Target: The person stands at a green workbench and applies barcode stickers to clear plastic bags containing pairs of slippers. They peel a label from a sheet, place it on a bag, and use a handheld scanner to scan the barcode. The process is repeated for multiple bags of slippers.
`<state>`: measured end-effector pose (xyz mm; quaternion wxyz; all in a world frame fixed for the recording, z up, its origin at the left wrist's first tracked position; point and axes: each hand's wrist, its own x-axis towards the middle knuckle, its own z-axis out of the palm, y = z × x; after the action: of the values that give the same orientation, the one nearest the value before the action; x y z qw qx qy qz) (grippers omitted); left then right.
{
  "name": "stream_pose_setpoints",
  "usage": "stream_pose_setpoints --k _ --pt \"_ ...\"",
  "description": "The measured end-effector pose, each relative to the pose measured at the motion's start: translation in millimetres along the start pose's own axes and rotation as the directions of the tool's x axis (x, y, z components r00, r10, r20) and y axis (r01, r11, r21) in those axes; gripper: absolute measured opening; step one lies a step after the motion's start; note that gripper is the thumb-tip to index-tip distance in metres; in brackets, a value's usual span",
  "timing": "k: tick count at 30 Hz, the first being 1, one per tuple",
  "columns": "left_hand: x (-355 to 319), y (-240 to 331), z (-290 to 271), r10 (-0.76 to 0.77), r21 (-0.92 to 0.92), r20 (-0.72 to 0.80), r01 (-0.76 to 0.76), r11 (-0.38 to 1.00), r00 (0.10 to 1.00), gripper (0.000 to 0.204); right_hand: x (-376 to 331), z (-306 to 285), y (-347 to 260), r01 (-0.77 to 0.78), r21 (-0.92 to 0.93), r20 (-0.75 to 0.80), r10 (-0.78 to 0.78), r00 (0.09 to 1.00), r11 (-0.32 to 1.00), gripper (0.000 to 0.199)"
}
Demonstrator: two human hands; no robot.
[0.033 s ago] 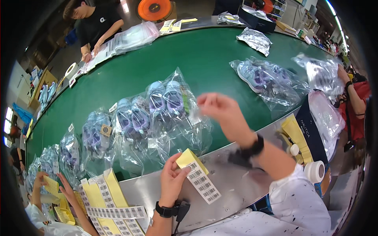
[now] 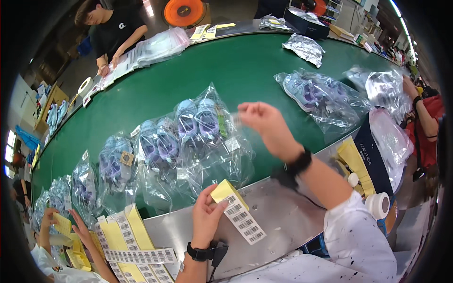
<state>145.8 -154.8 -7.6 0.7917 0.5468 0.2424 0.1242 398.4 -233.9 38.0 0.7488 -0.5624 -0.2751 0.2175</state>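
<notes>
My left hand pinches a folded strip of barcode labels with yellow backing, above the metal table edge. Raised over the green belt, my right hand has its fingertips together on a small pale sticker, blurred by motion. Just left of these fingers lies a pair of light blue and purple shoes in a clear plastic bag, apart from the hand. A white label shows on that bag. More bagged shoes continue in a row to the left.
Barcode label sheets lie left of my left arm. Another bagged pair rests at the right, near a co-worker's hand at a clear bag. A dark box and white jar stand at my right. Another person works across the belt.
My right hand has risen slightly, away from me. The clear bag by the co-worker at the right has shifted to the left. My left hand keeps its place.
</notes>
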Motion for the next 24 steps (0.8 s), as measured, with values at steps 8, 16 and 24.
stream_pose_setpoints --k 8,16,24 --pt "5.7 -15.4 8.8 0.02 0.027 -0.051 -0.019 0.999 0.999 0.045 152.7 -75.8 122.4 -0.568 0.542 0.299 0.49 0.819 0.62 0.015" --pt "3.5 -16.1 15.7 0.01 0.046 -0.098 -0.006 0.999 0.995 0.043 167.2 -50.4 126.4 -0.562 0.592 0.444 0.348 0.826 0.578 0.003" --pt "7.7 -16.6 25.1 0.022 0.047 -0.094 -0.017 0.999 0.995 0.041 180.3 -49.2 114.2 -0.524 0.537 0.367 0.376 0.851 0.662 0.006"
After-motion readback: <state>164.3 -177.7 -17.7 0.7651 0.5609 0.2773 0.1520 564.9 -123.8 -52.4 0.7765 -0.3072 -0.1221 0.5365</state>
